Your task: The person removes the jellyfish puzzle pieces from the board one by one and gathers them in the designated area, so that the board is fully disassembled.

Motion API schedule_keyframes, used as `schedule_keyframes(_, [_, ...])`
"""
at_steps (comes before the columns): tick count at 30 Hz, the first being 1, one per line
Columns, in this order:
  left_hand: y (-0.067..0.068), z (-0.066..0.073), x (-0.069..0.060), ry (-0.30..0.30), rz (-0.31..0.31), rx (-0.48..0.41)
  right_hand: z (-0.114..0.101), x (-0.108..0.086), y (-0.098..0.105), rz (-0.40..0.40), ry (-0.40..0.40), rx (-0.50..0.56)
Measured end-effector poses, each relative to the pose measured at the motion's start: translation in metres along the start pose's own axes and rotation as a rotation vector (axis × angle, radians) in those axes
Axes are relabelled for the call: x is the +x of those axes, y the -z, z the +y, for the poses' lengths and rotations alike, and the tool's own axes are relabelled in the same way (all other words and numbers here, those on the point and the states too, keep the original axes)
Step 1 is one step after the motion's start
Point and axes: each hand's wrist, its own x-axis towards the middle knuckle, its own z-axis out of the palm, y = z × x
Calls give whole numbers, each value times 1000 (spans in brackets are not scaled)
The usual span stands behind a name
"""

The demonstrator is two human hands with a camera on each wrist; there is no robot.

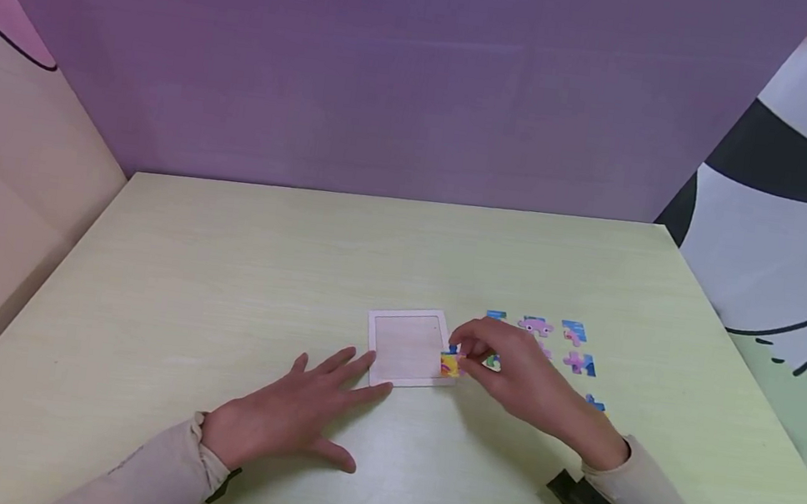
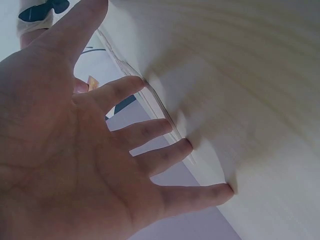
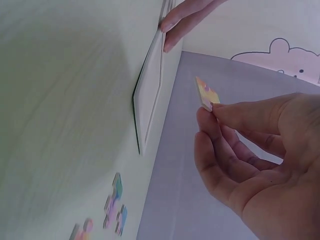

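A square puzzle frame (image 1: 403,382) with a pale, flat inside lies on the table. My left hand (image 1: 296,411) has its fingers spread; fingertips touch the frame's left edge and the tabletop. Between thumb and fingers, my right hand (image 1: 517,375) pinches a puzzle piece (image 1: 449,364) over the frame's right side. That piece is mostly yellow with some pink and blue, and in the right wrist view the puzzle piece (image 3: 207,93) is held up off the table, tilted. Part of it is hidden by the fingertips.
Several loose puzzle pieces lie right of the frame, among them a pink-and-blue one (image 1: 580,363), a pink one (image 1: 535,325) and a blue-and-pink one (image 1: 574,333). My right hand hides some of them. A purple wall (image 1: 410,76) stands behind the table (image 1: 261,243).
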Motion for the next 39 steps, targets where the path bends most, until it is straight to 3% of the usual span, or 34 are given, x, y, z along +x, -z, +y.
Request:
schedule_keyframes(16, [-1,-1,-2,-11,14,8,15,-25,15,138,52,-7])
schedule_keyframes(27, [0,0,-2,-12,10,-2,22,-37,25,173,-19,-4])
schedule_keyframes(32, [-1,0,-1,-7,5,6,29,-42,22,134,-77,33])
schedule_keyframes(39, [-1,-1,-2,-17,13,14,39,-41,12,2,-163,-10])
